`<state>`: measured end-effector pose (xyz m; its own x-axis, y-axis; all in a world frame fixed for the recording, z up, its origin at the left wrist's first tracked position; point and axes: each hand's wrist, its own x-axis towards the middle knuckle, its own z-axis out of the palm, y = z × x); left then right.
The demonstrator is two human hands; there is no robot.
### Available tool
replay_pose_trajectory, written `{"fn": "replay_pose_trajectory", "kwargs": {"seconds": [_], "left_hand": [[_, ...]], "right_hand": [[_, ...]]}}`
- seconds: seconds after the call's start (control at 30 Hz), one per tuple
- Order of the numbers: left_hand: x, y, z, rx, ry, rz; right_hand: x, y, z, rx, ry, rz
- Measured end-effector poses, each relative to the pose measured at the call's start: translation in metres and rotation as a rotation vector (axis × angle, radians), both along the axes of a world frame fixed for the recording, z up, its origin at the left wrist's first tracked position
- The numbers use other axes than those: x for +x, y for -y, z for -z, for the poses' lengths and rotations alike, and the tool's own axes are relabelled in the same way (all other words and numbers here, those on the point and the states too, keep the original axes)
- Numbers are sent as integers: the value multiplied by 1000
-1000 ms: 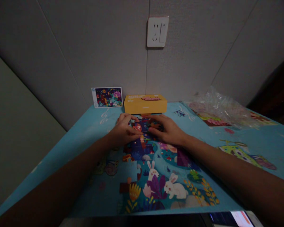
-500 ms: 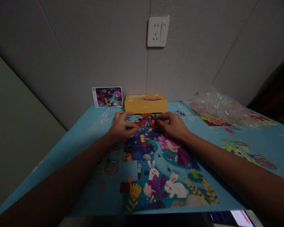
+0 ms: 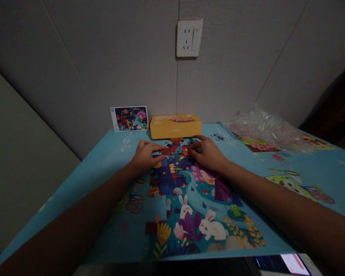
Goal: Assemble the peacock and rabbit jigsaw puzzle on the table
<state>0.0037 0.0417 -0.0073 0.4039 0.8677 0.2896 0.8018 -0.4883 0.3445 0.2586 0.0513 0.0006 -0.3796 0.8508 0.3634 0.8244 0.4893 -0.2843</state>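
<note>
A partly joined jigsaw puzzle [image 3: 195, 199] lies before me, with white rabbits, a stream and plants in its picture. At its far side, my left hand [image 3: 146, 155] has thumb and forefinger closed on the edge of a brown-red puzzle piece [image 3: 166, 151]. Across from it, my right hand [image 3: 205, 152] has its fingertips bent down on a red puzzle piece [image 3: 185, 150]. Between the hands are more colourful pieces; the fingers partly cover them, and I cannot tell which are joined. The puzzle's left side has a gap where the blue tablecloth shows.
A yellow box [image 3: 176, 127] stands against the wall just beyond my hands. Left of it leans a picture card [image 3: 129, 119]. Clear plastic wrapping [image 3: 268, 128] lies at the back right over printed sheets. A lit phone screen [image 3: 281, 264] shows below the table's front edge.
My left fingers have drawn closer together and lie lower over the pieces. One right finger has stretched out toward the box. The view has shifted slightly.
</note>
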Motion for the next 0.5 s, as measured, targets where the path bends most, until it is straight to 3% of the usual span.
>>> {"fn": "replay_pose_trajectory", "kwargs": {"seconds": [0.33,0.5], "left_hand": [[1,8,-8,94,54,-141],[4,15,-15,267,108,-54]], "right_hand": [[-5,6,-2,31,-65,18],[-9,18,-11,38,-193,-212]]}}
